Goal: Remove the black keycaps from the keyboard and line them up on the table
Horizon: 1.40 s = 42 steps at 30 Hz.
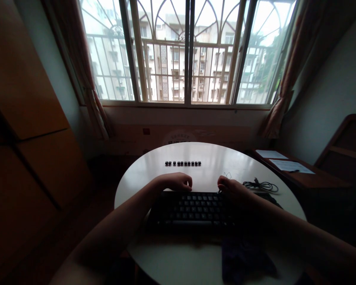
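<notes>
A black keyboard (195,208) lies near me on the round white table, its keycaps dim in the shadow. My left hand (178,181) rests at its far edge, fingers curled and thumb close to the index finger; anything between them is too small or hidden. By the keyboard's far right part, my right hand (230,186) pinches a tool with thin wire loops (227,175), which looks like a wire keycap puller. Farther off, several loose black keycaps (184,163) stand in a row, with a gap or two between them.
A coiled black cable (261,184) lies right of my right hand. Dark cloth (246,261) is at the near side of the white table (154,160). At right, papers (292,166) and a pen lie on a brown desk (323,178). A barred window is ahead.
</notes>
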Available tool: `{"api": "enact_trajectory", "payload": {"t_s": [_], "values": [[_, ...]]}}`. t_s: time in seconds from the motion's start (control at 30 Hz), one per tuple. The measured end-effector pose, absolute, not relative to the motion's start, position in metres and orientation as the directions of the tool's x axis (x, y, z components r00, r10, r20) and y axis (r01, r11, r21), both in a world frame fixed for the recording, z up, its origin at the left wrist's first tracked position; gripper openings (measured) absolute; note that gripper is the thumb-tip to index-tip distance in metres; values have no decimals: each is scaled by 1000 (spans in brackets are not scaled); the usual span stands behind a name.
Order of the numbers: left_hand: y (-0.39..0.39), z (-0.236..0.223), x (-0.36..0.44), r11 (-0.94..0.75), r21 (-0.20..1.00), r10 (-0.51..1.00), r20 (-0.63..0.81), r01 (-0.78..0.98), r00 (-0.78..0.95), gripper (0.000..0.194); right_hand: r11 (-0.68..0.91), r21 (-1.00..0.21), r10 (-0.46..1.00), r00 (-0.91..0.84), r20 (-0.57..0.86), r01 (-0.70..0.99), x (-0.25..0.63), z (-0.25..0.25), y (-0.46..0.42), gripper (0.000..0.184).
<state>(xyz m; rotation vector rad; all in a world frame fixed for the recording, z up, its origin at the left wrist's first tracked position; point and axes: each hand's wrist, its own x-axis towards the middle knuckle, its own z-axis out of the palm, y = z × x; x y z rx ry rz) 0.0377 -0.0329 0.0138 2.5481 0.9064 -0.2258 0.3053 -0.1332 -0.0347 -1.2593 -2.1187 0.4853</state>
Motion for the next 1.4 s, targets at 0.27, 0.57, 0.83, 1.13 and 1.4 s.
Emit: {"api": "enact_trajectory", "payload": {"t_s": [0.27,0.57,0.83,1.13,1.4], "values": [[-33,14,37,-671,355,580,-295,651,759,26,535,-612,837,-272,474,582,305,-34,-141,41],[-37,17,39,-680,330,581,-301,654,756,27,462,-833,851,110,513,305,301,-39,-133,38],[-39,19,38,-716,296,573,-268,632,775,29,565,-657,793,-110,599,499,304,-38,-137,22],[-60,28,44,-809,380,460,-65,448,886,33,725,-429,683,-483,548,538,295,-27,-150,10],[-71,26,50,-852,366,408,17,374,913,24,824,-266,563,-664,492,501,293,-16,-158,20]]}}
